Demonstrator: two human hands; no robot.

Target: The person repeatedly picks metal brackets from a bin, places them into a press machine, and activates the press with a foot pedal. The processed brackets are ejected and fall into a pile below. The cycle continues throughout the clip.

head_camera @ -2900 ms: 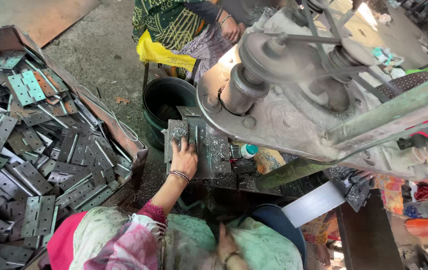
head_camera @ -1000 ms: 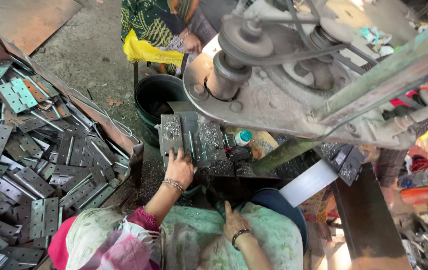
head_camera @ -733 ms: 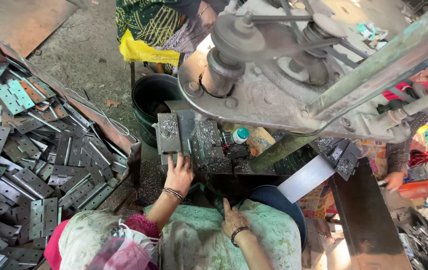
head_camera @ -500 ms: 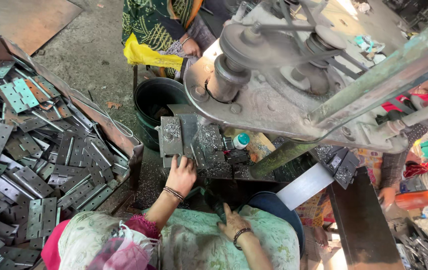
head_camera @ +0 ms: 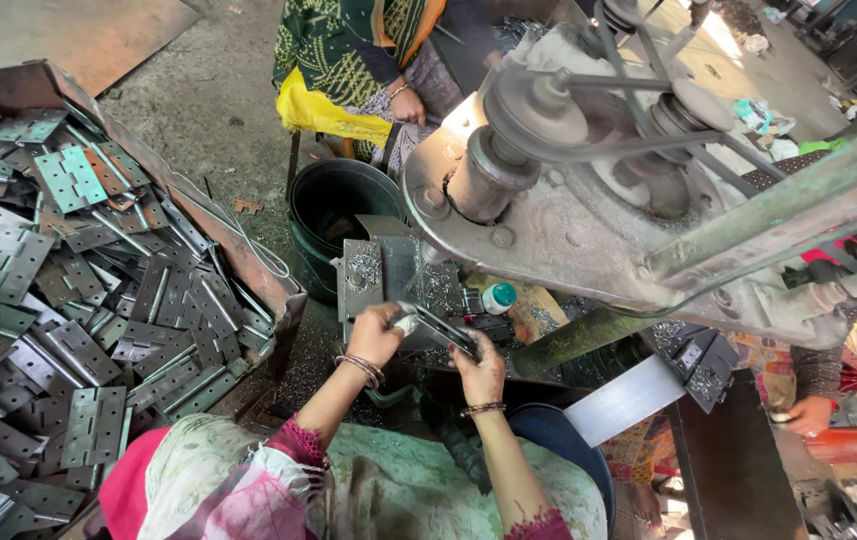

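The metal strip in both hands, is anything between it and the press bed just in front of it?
Nothing visible blocks it. The left hand and right hand hold the metal strip right over the press bed, which carries only metal shavings; the flywheel housing overhangs the far side.

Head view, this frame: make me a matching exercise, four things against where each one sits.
Things:
1. metal hinge plate
2. black bucket
3. pile of hinges
4. small teal-capped bottle

Places:
A. in the rusty tray at far left
B. on the press bed, right of the hands
C. held between left hand and right hand
D. on the floor beyond the press bed

Pairs: 1-C, 2-D, 3-A, 4-B
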